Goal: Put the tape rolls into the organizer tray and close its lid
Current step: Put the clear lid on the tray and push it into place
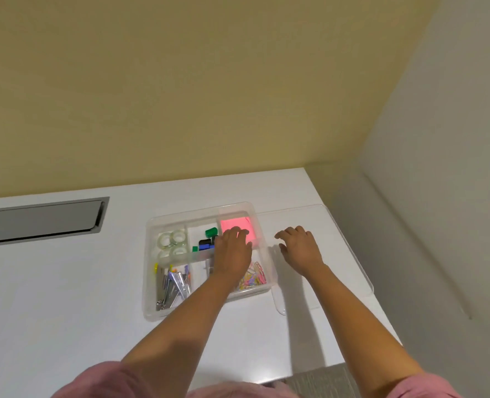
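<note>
On the white desk (65, 297) I count one clear plastic organizer tray (151, 282) with six compartments, and four clear round tape rolls (172, 245) sit in its far-left compartment. One flat clear lid (338, 239), rounded corners, lies open on the desk just right of the tray. My left hand (232, 248) hovers over the tray's middle, fingers loosely spread, holding nothing; my right hand (301, 245) is over the lid, fingers curled and spread, contact I can't tell.
</note>
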Tool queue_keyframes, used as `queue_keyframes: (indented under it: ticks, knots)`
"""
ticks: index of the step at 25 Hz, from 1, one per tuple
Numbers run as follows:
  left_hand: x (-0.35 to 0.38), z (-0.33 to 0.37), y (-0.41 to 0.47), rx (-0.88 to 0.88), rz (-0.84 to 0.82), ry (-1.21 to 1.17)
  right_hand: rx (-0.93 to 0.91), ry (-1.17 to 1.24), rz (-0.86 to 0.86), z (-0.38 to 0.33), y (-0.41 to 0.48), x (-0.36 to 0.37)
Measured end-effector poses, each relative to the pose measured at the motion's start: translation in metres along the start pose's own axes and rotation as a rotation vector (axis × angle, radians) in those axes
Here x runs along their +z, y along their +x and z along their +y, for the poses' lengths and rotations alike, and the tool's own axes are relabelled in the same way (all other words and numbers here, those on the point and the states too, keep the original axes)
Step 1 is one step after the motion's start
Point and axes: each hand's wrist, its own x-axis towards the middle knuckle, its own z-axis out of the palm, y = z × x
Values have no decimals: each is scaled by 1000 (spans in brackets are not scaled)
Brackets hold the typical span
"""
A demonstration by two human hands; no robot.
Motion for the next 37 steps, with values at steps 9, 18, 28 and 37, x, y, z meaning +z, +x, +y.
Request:
queue_keyframes:
  ticks: [9, 18, 28, 37]
  knots:
    - [64, 117, -5, 62, -210, -233, 391, 125, -234, 149, -23, 6]
    - [91, 121, -8, -227, -560, -51, 616, 287, -290, 172, -26, 19]
    - [94, 115, 17, -244, -508, -253, 737, 818, -228, 214, -3, 16]
    - [14, 151, 66, -440, 406, -1036, 930, 940, -42, 230, 23, -1]
